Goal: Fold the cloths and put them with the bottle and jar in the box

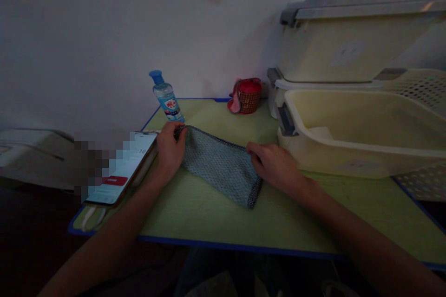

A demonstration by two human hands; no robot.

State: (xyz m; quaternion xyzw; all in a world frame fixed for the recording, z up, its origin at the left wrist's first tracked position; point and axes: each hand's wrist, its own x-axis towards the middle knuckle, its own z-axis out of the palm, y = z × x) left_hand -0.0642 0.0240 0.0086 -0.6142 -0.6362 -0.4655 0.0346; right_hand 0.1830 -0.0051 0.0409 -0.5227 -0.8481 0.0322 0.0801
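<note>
A grey-blue woven cleaning cloth (219, 162) with a dark checked border is stretched between my two hands over the green table (216, 227). My left hand (171, 147) pinches its upper left corner. At the upper right corner, my right hand (275, 164) grips the edge with fingers closed. The cloth slants down toward the right, its lower right corner hanging nearest to me. Just beyond my left hand stands a clear bottle with a blue cap (169, 100). A lit phone (121, 171) lies propped beside my left wrist.
On the right sits a cream plastic bin (348, 158) with grey handles, in front of stacked lidded storage boxes (341, 51). Near the wall is a small red woven container (248, 96). A pale bag-like object (35, 158) lies at the far left. Blue trim marks the table's front edge.
</note>
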